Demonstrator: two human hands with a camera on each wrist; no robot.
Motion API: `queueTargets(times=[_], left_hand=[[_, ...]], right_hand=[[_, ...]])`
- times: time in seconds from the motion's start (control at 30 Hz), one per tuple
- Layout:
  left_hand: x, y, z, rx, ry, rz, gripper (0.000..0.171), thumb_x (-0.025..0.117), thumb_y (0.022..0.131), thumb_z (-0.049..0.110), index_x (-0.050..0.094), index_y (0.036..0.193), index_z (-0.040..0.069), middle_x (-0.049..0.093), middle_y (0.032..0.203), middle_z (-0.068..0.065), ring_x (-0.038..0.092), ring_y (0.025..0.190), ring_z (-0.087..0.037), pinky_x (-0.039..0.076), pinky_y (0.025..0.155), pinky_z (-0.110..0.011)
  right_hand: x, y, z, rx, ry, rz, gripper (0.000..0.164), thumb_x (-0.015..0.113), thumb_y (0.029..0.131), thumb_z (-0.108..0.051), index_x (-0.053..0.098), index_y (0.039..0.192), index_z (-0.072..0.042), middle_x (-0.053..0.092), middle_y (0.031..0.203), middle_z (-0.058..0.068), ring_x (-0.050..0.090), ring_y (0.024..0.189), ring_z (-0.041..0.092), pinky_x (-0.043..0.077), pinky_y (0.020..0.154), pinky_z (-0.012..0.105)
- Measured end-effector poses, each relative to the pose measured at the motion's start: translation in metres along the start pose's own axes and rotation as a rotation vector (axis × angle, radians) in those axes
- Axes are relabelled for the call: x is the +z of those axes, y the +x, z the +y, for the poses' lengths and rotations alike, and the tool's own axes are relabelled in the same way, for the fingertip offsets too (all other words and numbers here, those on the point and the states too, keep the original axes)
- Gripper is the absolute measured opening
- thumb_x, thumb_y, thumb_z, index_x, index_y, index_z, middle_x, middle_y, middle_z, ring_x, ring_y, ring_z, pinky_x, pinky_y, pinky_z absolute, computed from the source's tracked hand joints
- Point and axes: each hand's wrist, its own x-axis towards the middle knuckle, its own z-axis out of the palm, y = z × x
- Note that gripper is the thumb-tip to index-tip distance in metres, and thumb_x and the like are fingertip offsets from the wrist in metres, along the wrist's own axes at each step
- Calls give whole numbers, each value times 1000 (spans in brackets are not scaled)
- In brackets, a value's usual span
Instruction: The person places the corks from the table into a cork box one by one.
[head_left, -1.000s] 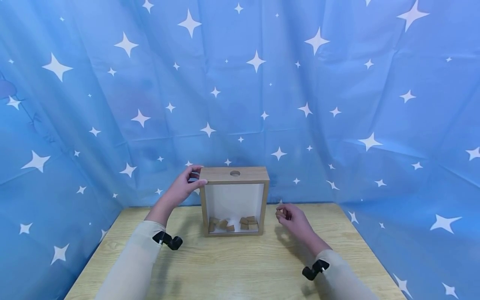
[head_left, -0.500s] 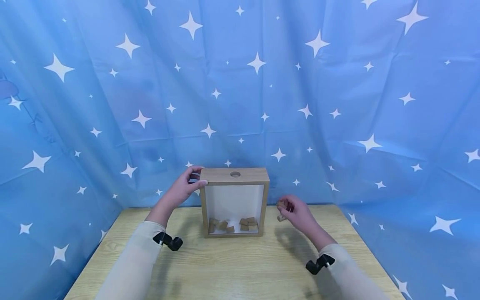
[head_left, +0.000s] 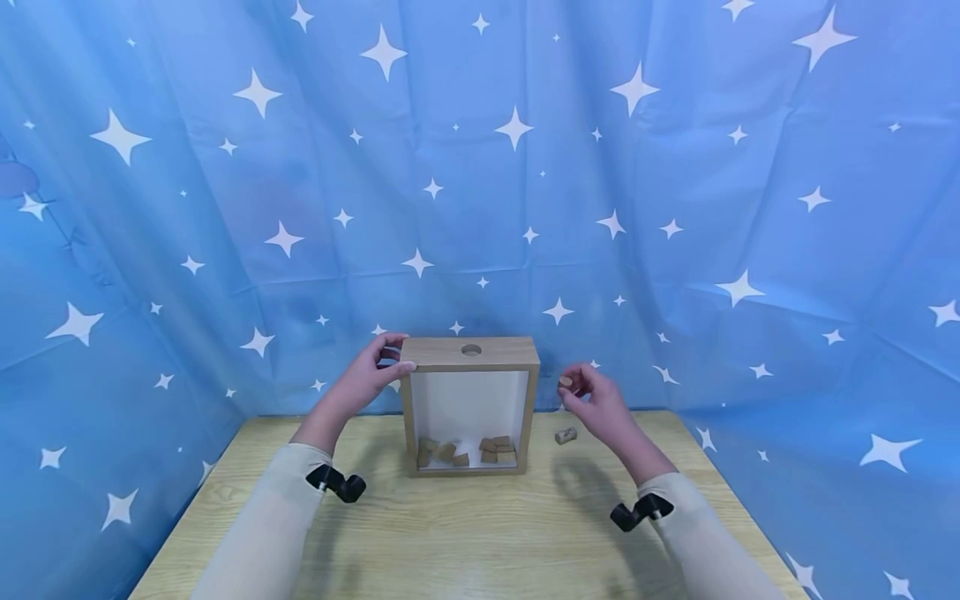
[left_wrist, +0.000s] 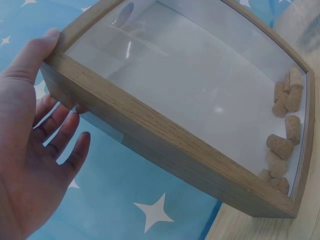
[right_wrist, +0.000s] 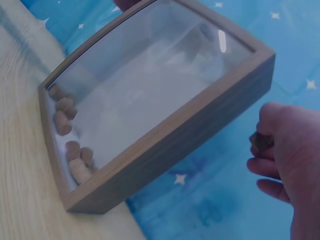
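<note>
A wooden shadow box (head_left: 471,354) with a clear front and a round hole in its top stands upright on the table. Several wine corks (left_wrist: 280,146) lie inside along its bottom. My left hand (head_left: 365,375) grips its upper left corner, thumb on the front edge and fingers behind, partly hidden. To the right of the box, my right hand (head_left: 596,402) pinches one cork (head_left: 566,382) in the air between thumb and fingers; in the right wrist view that hand (right_wrist: 295,150) mostly hides it. Another cork (head_left: 566,436) lies on the table below this hand.
The light wood table (head_left: 465,533) reaches back to a blue curtain (head_left: 480,167) with white stars, close behind the box. Both wrists carry black camera mounts (head_left: 335,482).
My right hand has risen from near the tabletop with a cork in its fingers, uncovering the other cork on the table. My left hand and the box stay in place.
</note>
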Motion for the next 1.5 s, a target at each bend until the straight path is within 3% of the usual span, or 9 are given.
queueTargets(times=[0.3,0.57,0.97,1.3,1.5], left_hand=[[0,0,0,4,3,2,74,77,105,46,45,164,15,47,155,-19,49,142,-42,49,112,-59],[1,0,0,6,4,7,75,78,104,48,46,163,15,49,152,-19,50,140,-42,49,111,-58],[1,0,-2,18,10,6,74,77,106,46,45,164,15,48,154,-19,50,140,-44,50,110,-58],[0,0,-2,21,0,1,72,76,107,43,44,164,13,46,156,-20,48,141,-44,50,109,-57],[1,1,-2,15,0,2,72,76,107,44,45,164,13,46,157,-20,48,142,-45,49,110,-59]], right_hand=[[-8,11,-17,-88,-1,77,21,78,100,2,71,120,0,71,108,9,67,93,23,57,81,30],[-15,18,-32,-60,15,95,24,75,101,3,69,124,-3,70,107,9,65,95,23,55,79,27],[-18,33,-53,-183,5,170,24,82,99,2,76,121,-2,72,107,8,67,92,20,56,82,23],[-16,45,-74,-128,12,90,24,78,101,-1,77,125,-6,76,111,7,71,98,22,57,81,25],[-10,53,-87,-131,15,48,24,80,101,-4,77,125,-6,78,104,4,72,95,22,60,82,34]])
